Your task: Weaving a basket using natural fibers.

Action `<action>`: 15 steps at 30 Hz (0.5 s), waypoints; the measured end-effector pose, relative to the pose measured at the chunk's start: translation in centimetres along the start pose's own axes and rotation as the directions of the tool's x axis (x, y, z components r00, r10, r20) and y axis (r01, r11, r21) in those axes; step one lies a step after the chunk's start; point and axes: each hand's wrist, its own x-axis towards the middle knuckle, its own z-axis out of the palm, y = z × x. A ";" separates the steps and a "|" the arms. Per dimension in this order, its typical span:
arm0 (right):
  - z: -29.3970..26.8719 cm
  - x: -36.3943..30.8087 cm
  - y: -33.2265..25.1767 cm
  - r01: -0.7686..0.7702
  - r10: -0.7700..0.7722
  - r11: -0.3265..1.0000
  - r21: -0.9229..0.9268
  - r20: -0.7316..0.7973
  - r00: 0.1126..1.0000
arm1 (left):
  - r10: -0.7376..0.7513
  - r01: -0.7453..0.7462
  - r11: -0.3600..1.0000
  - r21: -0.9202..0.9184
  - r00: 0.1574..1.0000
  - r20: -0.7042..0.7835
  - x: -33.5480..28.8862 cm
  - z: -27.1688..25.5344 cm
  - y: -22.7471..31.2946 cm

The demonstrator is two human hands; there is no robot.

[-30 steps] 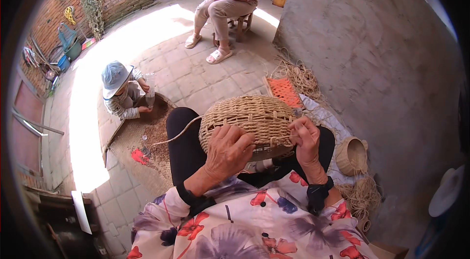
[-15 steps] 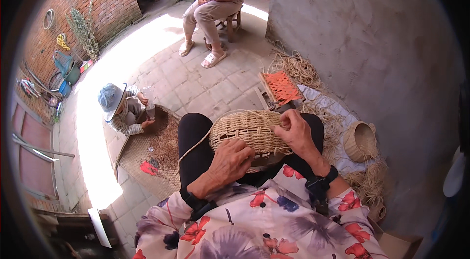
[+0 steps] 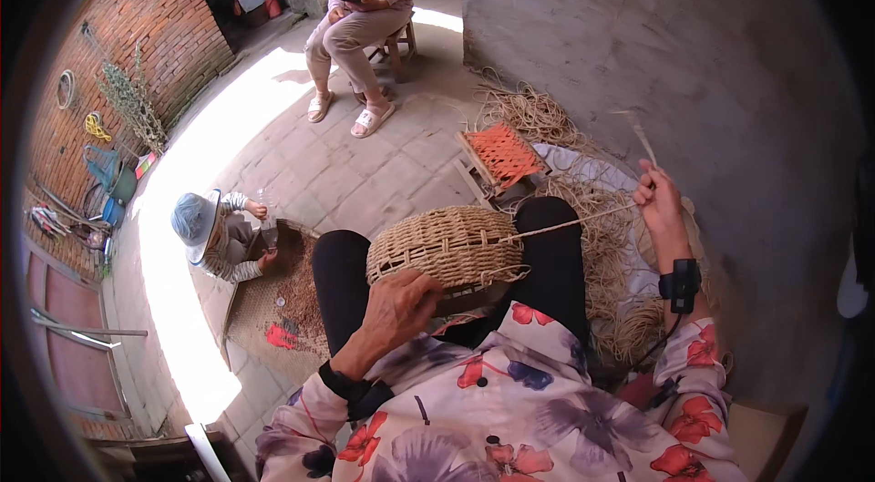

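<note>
A partly woven straw basket [image 3: 442, 241] lies on its side across my lap, between my knees, with open gaps along its lower edge. My left hand [image 3: 396, 311] has its fingers curled over the basket's near left edge, holding it. Out to the right and raised, my right hand [image 3: 658, 199] grips a straw cord [image 3: 576, 222]. This cord runs fairly straight from the basket's right side to my fingers, and its frayed end [image 3: 640, 138] sticks up above them.
Beyond my right knee stands a low stool [image 3: 503, 156] with an orange woven seat. Loose straw cords [image 3: 538, 117] lie along the grey wall [image 3: 629, 35]. At left, a person in a blue hat [image 3: 196, 222] is beside a woven mat [image 3: 251, 327] with brown bits. Another person [image 3: 369, 26] sits farther off.
My right hand has left the basket's right side and swung out right and up, drawing the cord along. The cord that looped over the basket's left side no longer shows there.
</note>
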 end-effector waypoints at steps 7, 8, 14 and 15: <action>5.3 -4.9 1.1 0.352 -0.272 0.718 -0.600 0.224 0.936 | -0.105 0.117 0.990 0.074 0.984 -0.146 2.8 0.7 0.9; 8.1 -7.1 2.6 0.498 -0.274 0.583 -0.642 0.422 0.864 | -0.098 0.116 0.987 0.107 0.982 -0.158 3.3 0.7 1.1; 13.4 -14.0 8.5 0.684 -0.057 0.570 -0.454 0.809 0.585 | -0.383 0.446 0.736 -0.509 0.895 0.230 4.6 1.2 2.7; 13.5 -14.5 8.4 0.761 0.007 0.431 -0.486 0.844 0.536 | -0.415 0.538 0.472 -0.698 0.834 0.362 5.1 0.3 3.5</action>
